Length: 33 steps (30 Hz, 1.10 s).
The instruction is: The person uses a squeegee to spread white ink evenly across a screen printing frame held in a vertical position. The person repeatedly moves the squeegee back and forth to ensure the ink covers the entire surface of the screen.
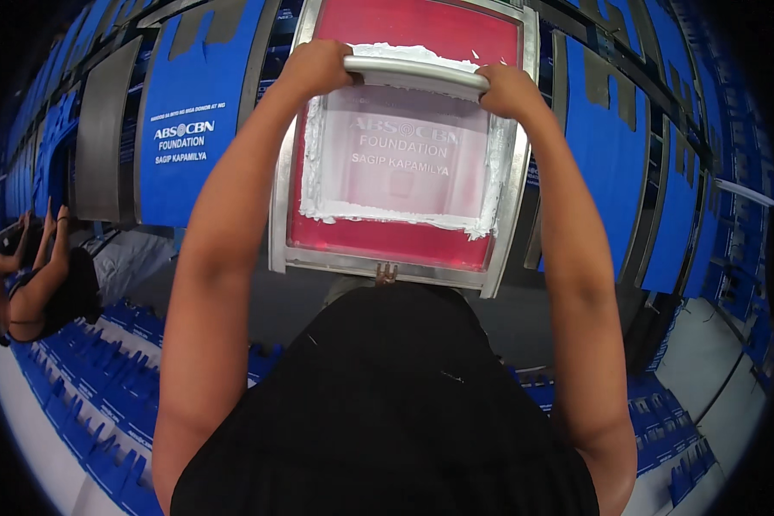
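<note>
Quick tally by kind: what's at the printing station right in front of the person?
Hands: 2, the left hand and the right hand
Squeegee: 1, gripped by both hands
Screen frame, metal with pink mesh: 1
Printed blue sheet left of the frame: 1
Total: 5

Screen-printing workshop. A metal-framed printing screen (pixel 404 155) smeared with white ink lies over the work, and blue fabric pieces (pixel 185 120) with white print line long benches. Stacks of blue pieces (pixel 103 404) cover the floor.
</note>
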Each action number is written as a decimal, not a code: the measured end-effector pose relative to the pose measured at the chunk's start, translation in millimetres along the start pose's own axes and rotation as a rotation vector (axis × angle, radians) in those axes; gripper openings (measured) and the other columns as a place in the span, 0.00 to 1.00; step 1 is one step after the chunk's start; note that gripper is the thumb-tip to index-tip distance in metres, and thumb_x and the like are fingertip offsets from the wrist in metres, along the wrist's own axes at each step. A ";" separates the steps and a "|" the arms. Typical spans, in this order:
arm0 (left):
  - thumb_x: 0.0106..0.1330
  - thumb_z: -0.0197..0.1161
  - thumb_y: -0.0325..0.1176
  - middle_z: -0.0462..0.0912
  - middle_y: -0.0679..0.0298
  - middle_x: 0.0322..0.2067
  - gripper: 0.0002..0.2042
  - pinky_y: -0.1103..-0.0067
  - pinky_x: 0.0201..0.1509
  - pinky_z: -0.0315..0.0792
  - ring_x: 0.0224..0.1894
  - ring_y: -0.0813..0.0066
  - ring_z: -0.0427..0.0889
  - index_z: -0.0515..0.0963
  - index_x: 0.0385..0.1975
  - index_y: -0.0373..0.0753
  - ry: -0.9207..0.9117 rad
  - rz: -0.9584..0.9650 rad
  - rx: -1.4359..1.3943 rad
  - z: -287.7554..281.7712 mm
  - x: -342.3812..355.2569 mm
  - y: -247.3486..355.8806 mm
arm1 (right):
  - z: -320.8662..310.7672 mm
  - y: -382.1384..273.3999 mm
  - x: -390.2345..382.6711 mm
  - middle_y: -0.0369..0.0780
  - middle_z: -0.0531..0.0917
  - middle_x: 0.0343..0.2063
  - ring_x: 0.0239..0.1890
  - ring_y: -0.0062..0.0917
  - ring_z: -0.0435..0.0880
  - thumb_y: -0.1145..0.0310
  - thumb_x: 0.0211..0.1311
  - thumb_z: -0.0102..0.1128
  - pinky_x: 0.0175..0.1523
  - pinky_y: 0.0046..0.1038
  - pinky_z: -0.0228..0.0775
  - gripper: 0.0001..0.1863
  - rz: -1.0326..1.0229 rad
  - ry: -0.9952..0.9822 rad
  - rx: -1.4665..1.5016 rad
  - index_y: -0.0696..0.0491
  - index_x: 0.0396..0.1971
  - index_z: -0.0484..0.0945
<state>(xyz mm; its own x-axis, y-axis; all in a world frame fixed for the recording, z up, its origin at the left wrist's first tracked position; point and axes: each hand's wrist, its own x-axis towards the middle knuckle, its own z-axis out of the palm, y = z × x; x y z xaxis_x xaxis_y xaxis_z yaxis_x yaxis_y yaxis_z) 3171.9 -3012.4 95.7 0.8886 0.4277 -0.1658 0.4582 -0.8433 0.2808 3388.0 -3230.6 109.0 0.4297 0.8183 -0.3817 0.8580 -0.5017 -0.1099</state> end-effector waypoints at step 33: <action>0.69 0.56 0.52 0.71 0.73 0.15 0.22 0.85 0.22 0.60 0.19 0.86 0.67 0.79 0.23 0.38 -0.567 -0.415 -1.461 124.8 -321.5 135.5 | 66.2 -115.8 -221.3 0.42 0.82 0.31 0.35 0.38 0.78 0.81 0.39 0.56 0.43 0.39 0.68 0.22 -0.228 0.242 0.104 0.53 0.40 0.80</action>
<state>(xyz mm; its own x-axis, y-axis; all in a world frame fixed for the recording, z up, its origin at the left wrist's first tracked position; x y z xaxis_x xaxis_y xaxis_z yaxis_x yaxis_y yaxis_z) 2945.9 -3304.8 69.0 0.7365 0.0873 -0.6708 0.5725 0.4476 0.6869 3175.0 -3372.1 145.5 0.2949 0.9492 -0.1094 0.9117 -0.3138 -0.2653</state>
